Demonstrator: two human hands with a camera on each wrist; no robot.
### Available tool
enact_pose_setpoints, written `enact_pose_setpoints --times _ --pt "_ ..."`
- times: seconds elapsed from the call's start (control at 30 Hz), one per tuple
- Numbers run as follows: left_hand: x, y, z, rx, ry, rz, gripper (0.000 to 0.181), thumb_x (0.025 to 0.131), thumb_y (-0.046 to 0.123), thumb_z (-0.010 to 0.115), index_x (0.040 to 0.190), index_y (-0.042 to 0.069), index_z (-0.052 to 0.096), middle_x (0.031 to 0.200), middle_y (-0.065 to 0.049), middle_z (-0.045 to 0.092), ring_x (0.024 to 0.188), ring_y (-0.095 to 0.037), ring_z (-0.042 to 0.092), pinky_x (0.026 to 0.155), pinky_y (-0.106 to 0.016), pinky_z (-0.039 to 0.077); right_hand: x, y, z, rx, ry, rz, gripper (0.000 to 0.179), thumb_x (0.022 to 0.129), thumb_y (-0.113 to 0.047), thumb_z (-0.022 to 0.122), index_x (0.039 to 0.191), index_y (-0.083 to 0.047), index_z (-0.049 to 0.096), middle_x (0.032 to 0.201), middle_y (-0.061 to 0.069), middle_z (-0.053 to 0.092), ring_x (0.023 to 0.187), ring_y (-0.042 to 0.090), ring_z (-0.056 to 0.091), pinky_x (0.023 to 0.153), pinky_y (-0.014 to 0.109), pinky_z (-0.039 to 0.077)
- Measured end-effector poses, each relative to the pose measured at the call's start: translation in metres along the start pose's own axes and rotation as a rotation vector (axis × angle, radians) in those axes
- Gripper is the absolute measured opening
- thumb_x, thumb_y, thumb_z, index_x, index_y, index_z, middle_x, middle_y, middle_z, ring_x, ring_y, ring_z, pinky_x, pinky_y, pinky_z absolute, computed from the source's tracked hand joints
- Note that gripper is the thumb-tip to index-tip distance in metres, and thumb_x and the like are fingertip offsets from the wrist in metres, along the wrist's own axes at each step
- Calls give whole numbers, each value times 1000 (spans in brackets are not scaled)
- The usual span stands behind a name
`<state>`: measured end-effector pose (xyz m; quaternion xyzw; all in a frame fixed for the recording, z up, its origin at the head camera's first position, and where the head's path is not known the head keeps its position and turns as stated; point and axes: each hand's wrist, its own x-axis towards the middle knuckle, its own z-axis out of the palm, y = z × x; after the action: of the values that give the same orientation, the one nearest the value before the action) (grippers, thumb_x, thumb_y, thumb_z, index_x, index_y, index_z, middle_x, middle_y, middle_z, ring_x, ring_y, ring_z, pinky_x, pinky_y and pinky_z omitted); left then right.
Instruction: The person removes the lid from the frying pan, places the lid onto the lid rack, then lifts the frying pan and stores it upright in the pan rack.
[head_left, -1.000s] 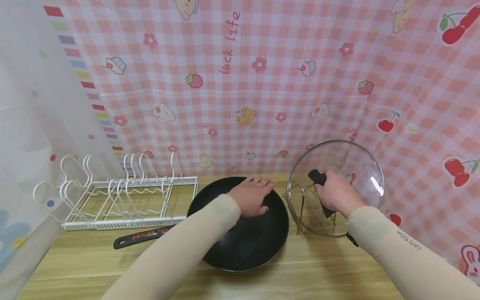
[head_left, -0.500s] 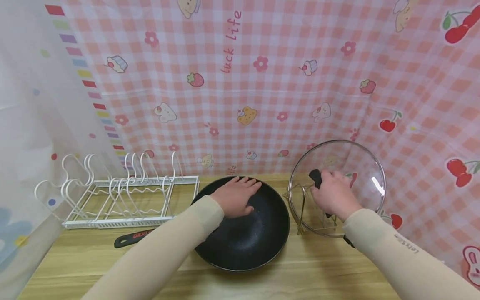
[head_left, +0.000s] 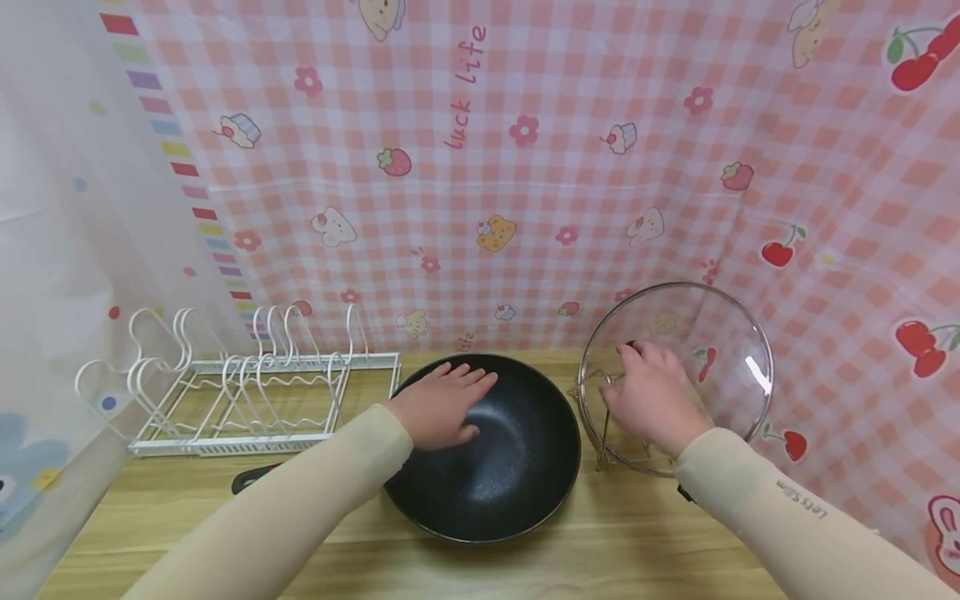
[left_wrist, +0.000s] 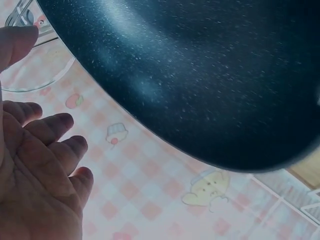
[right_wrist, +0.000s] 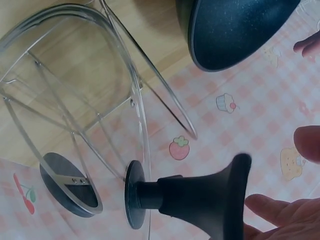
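Flanking one pan [head_left: 502,467]: one rack [head_left: 247,444] at nine o'clock, one lid [head_left: 723,346] on one stand [head_left: 606,423] at three; left hand [head_left: 437,407], spread, overlaps the pan; right hand [head_left: 655,397] also spread.

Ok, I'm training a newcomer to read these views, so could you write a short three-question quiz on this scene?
1. What supports the glass lid?
2. True or false: the right hand is over the pan.
3. Fill in: the pan's handle points toward the person's ____.

Key:
1. A wire stand.
2. False; it is by the lid's knob.
3. Left.
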<state>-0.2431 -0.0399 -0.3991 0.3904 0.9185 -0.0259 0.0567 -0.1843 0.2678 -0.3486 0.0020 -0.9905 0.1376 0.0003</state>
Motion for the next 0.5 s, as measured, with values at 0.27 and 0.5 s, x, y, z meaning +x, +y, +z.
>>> enact_pose_setpoints --times 0.27,0.5 --pt "-23 -12 2 -45 14 -12 81 102 44 66 166 11 29 168 -14 39 159 -36 33 131 -55 24 0 -5 9 -14 26 -66 69 102 -32 63 154 8 40 161 35 33 149 57 24 123 70 23" --pt "-41 -19 7 -63 23 -30 82 101 44 67 166 11 29 168 -14 39 159 -35 32 132 -55 23 -4 -9 14 2 33 -101 69 102 -32 64 153 7 42 160 34 36 149 55 28 123 71 23"
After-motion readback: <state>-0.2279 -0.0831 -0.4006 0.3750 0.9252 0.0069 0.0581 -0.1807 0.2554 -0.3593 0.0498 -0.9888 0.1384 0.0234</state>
